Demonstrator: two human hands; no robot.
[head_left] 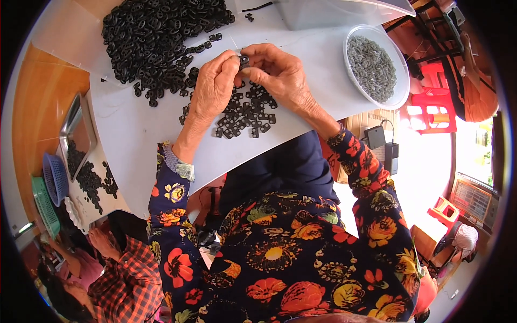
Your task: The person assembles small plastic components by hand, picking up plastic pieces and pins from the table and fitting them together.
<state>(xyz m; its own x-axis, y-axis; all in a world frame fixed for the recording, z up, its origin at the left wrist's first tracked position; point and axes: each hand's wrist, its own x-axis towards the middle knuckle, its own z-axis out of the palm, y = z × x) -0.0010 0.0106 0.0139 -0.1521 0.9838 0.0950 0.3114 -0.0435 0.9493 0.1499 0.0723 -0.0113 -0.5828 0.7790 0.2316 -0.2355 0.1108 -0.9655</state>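
My left hand and my right hand meet above the white table, fingers closed together. Between their fingertips is a small black plastic piece, partly covered by the fingers. Under and just in front of my hands lies a loose spread of small black pieces with holes. Beyond my left hand rises a big heap of black oval pieces, each with openings through it. A round clear tub at the right holds many small grey, translucent-looking parts.
Clear plastic bins stand along the far edge. On the left, a side table bears a metal tray, more black pieces and blue and green baskets. A person in a checked shirt sits there. Red stools stand at right.
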